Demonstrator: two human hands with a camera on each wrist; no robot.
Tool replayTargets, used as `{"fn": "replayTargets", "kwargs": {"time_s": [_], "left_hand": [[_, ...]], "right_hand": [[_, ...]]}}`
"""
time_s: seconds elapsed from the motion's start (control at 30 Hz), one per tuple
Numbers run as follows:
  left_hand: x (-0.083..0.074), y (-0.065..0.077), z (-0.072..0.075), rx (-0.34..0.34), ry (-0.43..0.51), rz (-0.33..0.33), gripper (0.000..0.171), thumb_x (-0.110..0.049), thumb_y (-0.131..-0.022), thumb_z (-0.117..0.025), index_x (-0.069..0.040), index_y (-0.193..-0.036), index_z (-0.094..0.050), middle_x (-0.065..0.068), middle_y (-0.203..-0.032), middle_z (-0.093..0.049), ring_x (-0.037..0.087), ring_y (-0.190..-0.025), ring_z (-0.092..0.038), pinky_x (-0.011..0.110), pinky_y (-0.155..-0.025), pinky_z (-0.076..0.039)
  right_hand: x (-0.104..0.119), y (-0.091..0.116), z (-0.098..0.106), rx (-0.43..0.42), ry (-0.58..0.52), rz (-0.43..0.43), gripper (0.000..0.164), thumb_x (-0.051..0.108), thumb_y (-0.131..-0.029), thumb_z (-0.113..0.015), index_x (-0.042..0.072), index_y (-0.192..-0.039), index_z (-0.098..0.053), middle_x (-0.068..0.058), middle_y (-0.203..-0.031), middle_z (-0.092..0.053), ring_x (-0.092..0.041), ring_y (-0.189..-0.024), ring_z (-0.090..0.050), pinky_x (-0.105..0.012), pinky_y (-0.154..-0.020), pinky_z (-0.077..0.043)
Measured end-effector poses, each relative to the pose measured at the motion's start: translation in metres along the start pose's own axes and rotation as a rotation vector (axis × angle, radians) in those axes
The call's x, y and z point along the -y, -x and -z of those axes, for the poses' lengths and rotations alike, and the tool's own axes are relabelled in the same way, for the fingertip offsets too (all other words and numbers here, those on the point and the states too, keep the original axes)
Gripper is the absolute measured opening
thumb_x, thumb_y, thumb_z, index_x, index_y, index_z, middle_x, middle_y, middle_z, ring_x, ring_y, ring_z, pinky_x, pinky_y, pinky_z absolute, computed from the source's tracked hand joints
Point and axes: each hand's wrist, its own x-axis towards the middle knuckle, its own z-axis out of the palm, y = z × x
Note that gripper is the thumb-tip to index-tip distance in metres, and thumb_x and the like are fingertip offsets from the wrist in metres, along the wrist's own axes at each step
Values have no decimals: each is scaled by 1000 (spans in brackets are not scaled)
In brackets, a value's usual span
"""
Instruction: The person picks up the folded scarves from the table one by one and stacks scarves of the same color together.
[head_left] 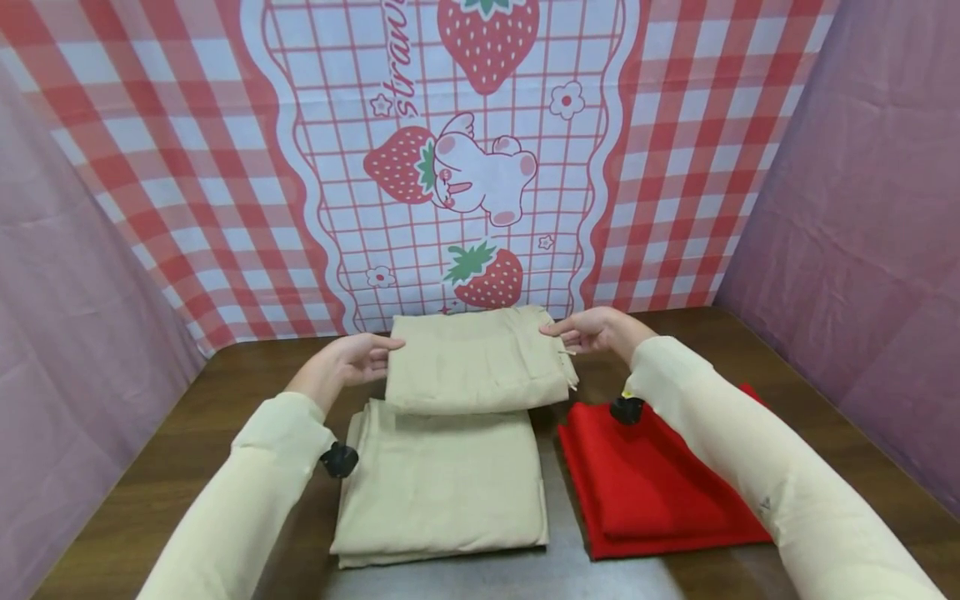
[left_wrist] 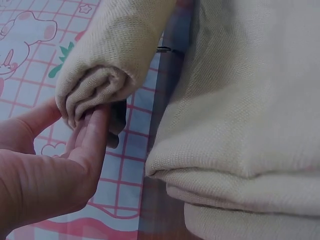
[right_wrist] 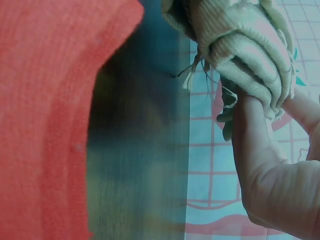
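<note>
Between both hands hangs a folded beige cloth (head_left: 480,362), raised at the back of the table. The left hand (head_left: 356,360) pinches its left edge, thumb on top and fingers beneath. At the other end the right hand (head_left: 596,329) grips the right edge the same way, where loose threads dangle. In the left wrist view the rolled layers of the held cloth (left_wrist: 107,70) lie between thumb and fingers. A second folded beige cloth (head_left: 450,492) lies flat on the table, nearer the person, partly overlapped by the raised one in the head view.
A folded red cloth (head_left: 660,492) lies on the right, below the right forearm. The brown wooden table (head_left: 180,467) meets a strawberry-print checked curtain (head_left: 480,167) at the back. Pinkish drapes (head_left: 847,208) hang on both sides.
</note>
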Motion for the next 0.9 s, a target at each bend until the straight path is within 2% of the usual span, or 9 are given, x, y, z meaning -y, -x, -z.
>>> {"fn": "replayTargets", "kwargs": {"time_s": [0.07,0.13,0.23,0.33,0.4,0.47,0.57,0.73,0.9], "left_hand": [[1,2,0,10,-13,-3,13,-9,-102,-47,-7,-113,-52,-1,-78,-70,10,-79,-65,31,-115,-41],[2,4,0,17,-27,-5,9,-9,-102,-46,-7,-108,-52,-1,-78,-70,10,-76,-67,28,-102,-52],[5,7,-1,13,-58,-10,7,-9,-101,-47,-8,-104,-53,-1,-77,-71,9,-75,-68,25,-87,-57],[7,10,-2,5,-87,-21,9,-10,-101,-48,-7,-107,-55,-1,-77,-70,9,-74,-68,32,-103,-52],[8,12,-2,3,-111,-32,14,-10,-101,-48,-6,-113,-55,-2,-77,-70,8,-74,-68,37,-116,-41],[8,13,-3,4,-131,-44,20,-11,-101,-48,-5,-119,-54,-3,-77,-70,8,-74,-68,40,-120,-33],[9,15,-3,0,-158,-57,30,-11,-101,-49,-2,-130,-51,-4,-77,-70,7,-74,-68,40,-117,-37],[9,21,-4,-3,-186,-70,46,-12,-100,-50,3,-143,-40,-5,-78,-70,7,-76,-68,38,-110,-47],[10,25,-4,-13,-184,-83,50,-12,-99,-54,5,-144,-40,-4,-79,-70,7,-78,-69,32,-97,-56]], "right_hand": [[-1,3,-1,-1,7,8,20,18,-99,-57,5,-112,-48,1,-81,-65,-4,-70,-67,-18,-71,-59],[-3,5,-1,5,-2,9,22,18,-98,-57,5,-114,-48,1,-82,-65,-5,-72,-67,-19,-73,-59],[-5,9,-3,38,-19,7,16,17,-99,-57,6,-110,-52,2,-80,-69,-6,-73,-69,-21,-74,-59],[-8,12,-5,74,-46,1,7,14,-99,-54,8,-100,-57,3,-77,-72,-6,-72,-69,-21,-73,-60],[-9,14,-6,89,-51,4,11,14,-100,-53,10,-92,-60,3,-75,-73,-5,-71,-69,-20,-72,-59],[-10,16,-6,86,-55,9,16,13,-100,-53,11,-86,-62,4,-73,-72,-4,-70,-68,-19,-71,-59],[-11,19,-8,69,-44,16,15,13,-99,-55,11,-86,-63,5,-71,-71,-3,-68,-67,-18,-70,-58],[-12,23,-11,42,-15,29,6,15,-99,-55,9,-101,-54,5,-73,-71,-3,-69,-67,-17,-69,-58],[-13,25,-13,35,6,45,12,15,-99,-56,7,-106,-53,6,-74,-72,-3,-70,-68,-18,-70,-59]]}}
